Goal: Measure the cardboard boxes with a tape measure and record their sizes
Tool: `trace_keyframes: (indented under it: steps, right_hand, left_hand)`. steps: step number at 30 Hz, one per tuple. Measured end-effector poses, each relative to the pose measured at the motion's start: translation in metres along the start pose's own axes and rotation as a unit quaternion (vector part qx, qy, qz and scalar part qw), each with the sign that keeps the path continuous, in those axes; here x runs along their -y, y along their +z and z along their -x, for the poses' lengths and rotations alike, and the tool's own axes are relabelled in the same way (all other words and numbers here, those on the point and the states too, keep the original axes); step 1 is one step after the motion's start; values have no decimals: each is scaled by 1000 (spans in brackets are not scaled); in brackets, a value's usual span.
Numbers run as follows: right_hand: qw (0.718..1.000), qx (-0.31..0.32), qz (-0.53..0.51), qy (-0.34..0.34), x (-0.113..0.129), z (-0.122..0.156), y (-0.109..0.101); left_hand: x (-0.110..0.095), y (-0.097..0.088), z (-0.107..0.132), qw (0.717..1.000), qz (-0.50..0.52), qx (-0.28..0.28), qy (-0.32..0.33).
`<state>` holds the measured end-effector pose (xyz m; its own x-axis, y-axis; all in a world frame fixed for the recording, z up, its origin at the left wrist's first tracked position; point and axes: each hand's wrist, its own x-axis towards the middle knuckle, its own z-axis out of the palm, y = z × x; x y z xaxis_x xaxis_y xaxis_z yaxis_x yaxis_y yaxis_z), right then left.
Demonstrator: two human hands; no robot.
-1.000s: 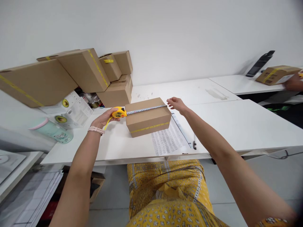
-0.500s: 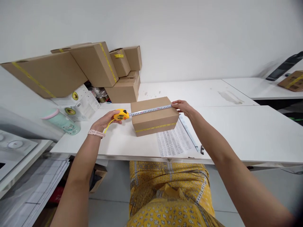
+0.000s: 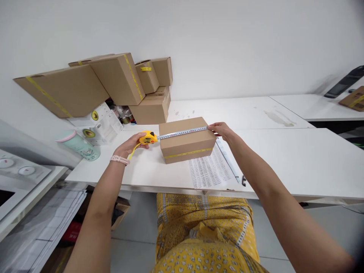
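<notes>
A closed cardboard box (image 3: 187, 141) with a yellow strip along its front lies on the white table. My left hand (image 3: 132, 145) grips a yellow tape measure (image 3: 148, 138) just off the box's left end, its wrist strap hanging down. The blade (image 3: 182, 132) is pulled out and runs lengthwise across the box top, with printed numbers facing up. At the right end of the box, the fingers of my right hand (image 3: 220, 130) pinch the blade's tip against the edge. Some of those fingers are hidden behind the box corner.
A printed sheet (image 3: 210, 170) lies partly under the box, beside a small black object (image 3: 243, 180). Stacked cardboard boxes (image 3: 116, 79), avocado-printed cartons (image 3: 98, 127) and a mint tumbler (image 3: 82, 146) stand at left. A black bottle (image 3: 344, 81) is at far right.
The whole view has shifted slightly, so the scene sits a little further right. Both hands, the tape measure and the box keep the same arrangement.
</notes>
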<state>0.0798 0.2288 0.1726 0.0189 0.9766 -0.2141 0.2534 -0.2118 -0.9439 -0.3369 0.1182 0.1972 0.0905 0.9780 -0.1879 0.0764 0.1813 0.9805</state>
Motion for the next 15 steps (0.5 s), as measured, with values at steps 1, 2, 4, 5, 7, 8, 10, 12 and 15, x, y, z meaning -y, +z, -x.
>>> trace_keyframes:
  steps: [1,2,4,5,7,8,10,12,15]
  right_hand:
    - [1000,-3,5,-7,-2,0,1]
    - [1000,-8,9,-16,-3,-1,3]
    - [999,-22,17,-31,-6,-3,6]
    - [999,-29,19,-35,-7,-4,6]
    - [998,-43,24,-46,-5,-5,7]
    - [997,-48,21,-56,-3,-4,5]
    - [994,-44,2,-96,7,1,2]
    - [988,-16,-18,-153,21,9,-1]
    - [971,77,1,-225,44,26,3]
  left_hand:
    - [1,4,-2,1000,4,-4,0]
    - [1,7,-4,1000,7,-8,0]
    - [1,12,-7,1000,10,-18,0]
    - [-1,13,-7,1000,7,-23,2]
    - [-7,14,-4,999,-4,-30,16]
    - [-11,14,1,999,-9,-27,27]
    - [-18,18,16,999,-18,-2,51]
    - [-19,32,39,996,-22,61,58]
    - [3,78,79,981,14,193,18]
